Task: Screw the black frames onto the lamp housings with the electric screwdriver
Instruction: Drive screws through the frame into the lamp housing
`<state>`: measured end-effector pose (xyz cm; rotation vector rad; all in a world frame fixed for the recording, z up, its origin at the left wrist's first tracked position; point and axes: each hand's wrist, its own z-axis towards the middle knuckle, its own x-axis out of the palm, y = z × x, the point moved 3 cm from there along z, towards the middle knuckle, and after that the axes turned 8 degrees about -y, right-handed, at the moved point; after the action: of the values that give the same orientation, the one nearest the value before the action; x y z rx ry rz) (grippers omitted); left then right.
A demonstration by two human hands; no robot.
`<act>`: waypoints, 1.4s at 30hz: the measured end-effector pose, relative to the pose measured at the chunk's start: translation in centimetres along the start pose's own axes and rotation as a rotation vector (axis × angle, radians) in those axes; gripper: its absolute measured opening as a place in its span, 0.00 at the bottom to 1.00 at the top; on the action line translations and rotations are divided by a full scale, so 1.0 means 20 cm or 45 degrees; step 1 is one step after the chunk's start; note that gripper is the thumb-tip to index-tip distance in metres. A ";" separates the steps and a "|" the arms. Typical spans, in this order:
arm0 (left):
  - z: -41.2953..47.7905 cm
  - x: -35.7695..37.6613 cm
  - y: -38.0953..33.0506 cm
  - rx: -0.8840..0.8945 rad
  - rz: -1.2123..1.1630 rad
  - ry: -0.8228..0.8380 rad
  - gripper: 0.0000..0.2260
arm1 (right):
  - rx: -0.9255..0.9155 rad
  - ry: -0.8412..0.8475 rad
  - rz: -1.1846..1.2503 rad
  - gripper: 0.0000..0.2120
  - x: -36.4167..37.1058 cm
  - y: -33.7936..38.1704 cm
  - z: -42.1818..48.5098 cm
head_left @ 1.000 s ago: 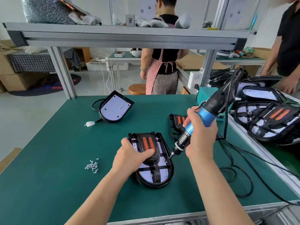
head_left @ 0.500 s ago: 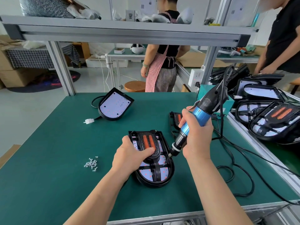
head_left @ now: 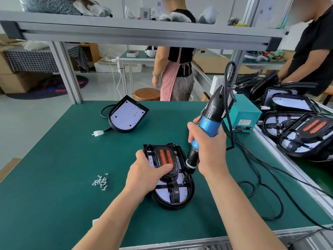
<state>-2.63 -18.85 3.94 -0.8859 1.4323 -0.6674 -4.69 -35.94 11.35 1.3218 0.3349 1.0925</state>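
The lamp housing [head_left: 173,205] lies on the green mat [head_left: 54,177] right in front of you, and it holds the LED board with the black frame [head_left: 174,190] seated over it. Your left hand [head_left: 146,175] grips the housing's left side, thumb pressed across the frame. Your right hand [head_left: 210,152] is clenched round the electric screwdriver [head_left: 207,127], bit down at the frame's right edge. If you lean the driver, the bit could slip and gouge the board, or the screw could go in crooked. The screws [head_left: 100,182] lie loose on the mat, in no tray.
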 end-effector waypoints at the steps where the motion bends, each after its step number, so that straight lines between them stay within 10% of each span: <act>1: 0.00 0.00 0.00 0.004 -0.004 -0.006 0.29 | 0.006 0.017 -0.001 0.08 0.01 0.00 0.00; 33: -0.01 -0.10 -0.01 0.014 0.123 0.039 0.33 | 0.004 -0.112 0.355 0.06 -0.09 0.17 0.03; 37: 0.11 -0.38 0.09 0.045 0.231 -0.221 0.06 | 0.112 -0.255 0.453 0.07 -0.14 0.13 0.00; 42: 0.24 -0.61 0.23 0.010 0.545 -0.133 0.08 | 0.140 -0.347 0.450 0.07 -0.16 0.07 -0.05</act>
<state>0.86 -5.71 6.37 -0.5711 1.4618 -0.2998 -7.72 -38.03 11.11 1.6481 -0.0456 1.1769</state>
